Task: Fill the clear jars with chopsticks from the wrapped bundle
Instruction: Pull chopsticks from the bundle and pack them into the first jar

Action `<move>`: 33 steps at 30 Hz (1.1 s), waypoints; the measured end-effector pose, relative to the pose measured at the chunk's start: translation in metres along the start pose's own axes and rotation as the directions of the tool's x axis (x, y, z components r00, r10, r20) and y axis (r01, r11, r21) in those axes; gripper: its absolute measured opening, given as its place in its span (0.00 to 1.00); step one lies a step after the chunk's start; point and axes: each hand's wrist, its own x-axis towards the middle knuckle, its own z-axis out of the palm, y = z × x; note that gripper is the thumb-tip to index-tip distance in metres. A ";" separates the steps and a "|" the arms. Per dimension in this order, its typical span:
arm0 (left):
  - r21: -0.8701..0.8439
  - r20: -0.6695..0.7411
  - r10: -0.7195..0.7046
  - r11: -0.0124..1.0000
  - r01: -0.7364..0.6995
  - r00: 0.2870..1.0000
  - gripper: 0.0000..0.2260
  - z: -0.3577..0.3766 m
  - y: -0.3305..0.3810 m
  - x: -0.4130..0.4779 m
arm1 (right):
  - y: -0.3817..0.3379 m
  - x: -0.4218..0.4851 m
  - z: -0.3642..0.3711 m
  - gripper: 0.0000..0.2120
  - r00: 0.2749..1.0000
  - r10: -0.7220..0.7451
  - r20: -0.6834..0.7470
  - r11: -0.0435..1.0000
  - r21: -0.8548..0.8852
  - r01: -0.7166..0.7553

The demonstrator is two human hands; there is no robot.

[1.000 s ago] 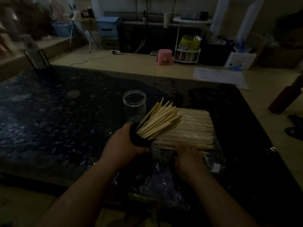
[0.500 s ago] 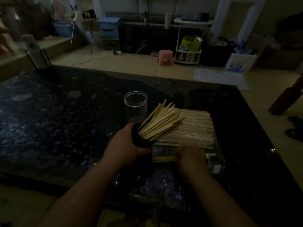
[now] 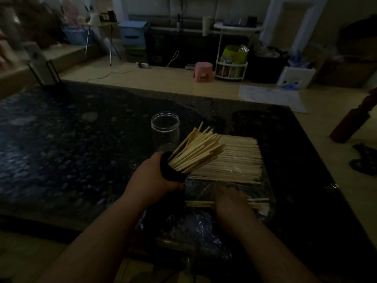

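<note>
Chopsticks (image 3: 199, 203) lie crosswise under my right hand (image 3: 231, 201), one end toward the jar (image 3: 173, 173); whether those fingers grip them, I cannot tell. My left hand (image 3: 151, 180) clasps that jar, tilted rightward.

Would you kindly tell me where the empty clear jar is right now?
In the head view, the empty jar stands on the dark table near centre, just beyond the left hand and left of the chopstick bundle.

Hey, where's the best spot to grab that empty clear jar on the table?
Grip the empty jar round its straight side wall, coming from the left. It stands upright, and the chopsticks in the filled jar that the left hand grips fan across its right.
</note>
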 end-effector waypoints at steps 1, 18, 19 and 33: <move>0.002 0.000 0.001 1.000 -0.001 1.000 0.39 0.000 0.000 0.000 | -0.001 -0.002 -0.002 0.27 1.000 -0.005 0.001 1.000 -0.015 0.005; -0.017 0.006 -0.009 1.000 0.009 1.000 0.38 0.000 -0.001 0.001 | -0.009 -0.027 -0.066 0.17 0.985 -0.026 -0.168 0.992 0.121 0.047; -0.018 0.003 -0.009 1.000 0.009 1.000 0.39 0.000 -0.001 0.000 | -0.009 -0.029 -0.071 0.18 0.976 -0.026 -0.215 0.991 0.125 0.054; 0.078 0.056 0.054 0.995 -0.059 0.997 0.41 0.004 -0.001 0.002 | 0.007 -0.035 -0.104 0.13 0.653 0.041 -0.756 0.974 0.176 0.143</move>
